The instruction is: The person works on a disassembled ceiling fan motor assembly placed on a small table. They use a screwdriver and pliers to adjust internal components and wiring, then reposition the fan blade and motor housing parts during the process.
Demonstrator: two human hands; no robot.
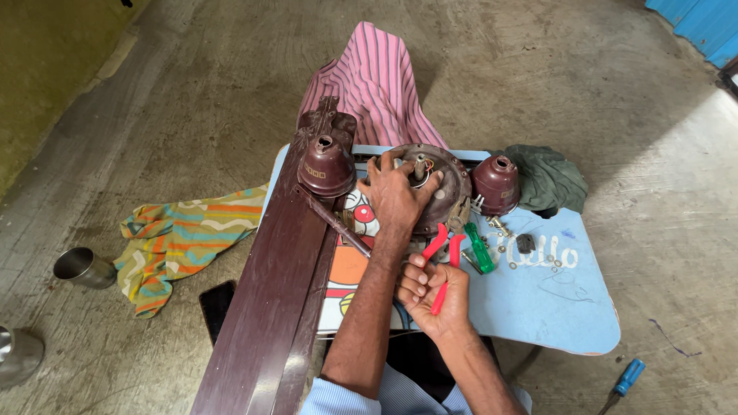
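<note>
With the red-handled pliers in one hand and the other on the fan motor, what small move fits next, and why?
Probably bring the pliers in the right hand up to the motor, which the left hand steadies beside its exposed wires.

We are seeing a dull, worn metal fan motor housing (442,188), glossy maroon canopy cups (326,164) that are looking like plastic, a polished dark brown fan blade (266,317), smooth red-sleeved pliers (440,262), a translucent green plastic screwdriver handle (478,246), a matt blue table top (544,308), shiny steel cups (83,267), striped cloth (377,80) and rough concrete floor (544,62).
</note>
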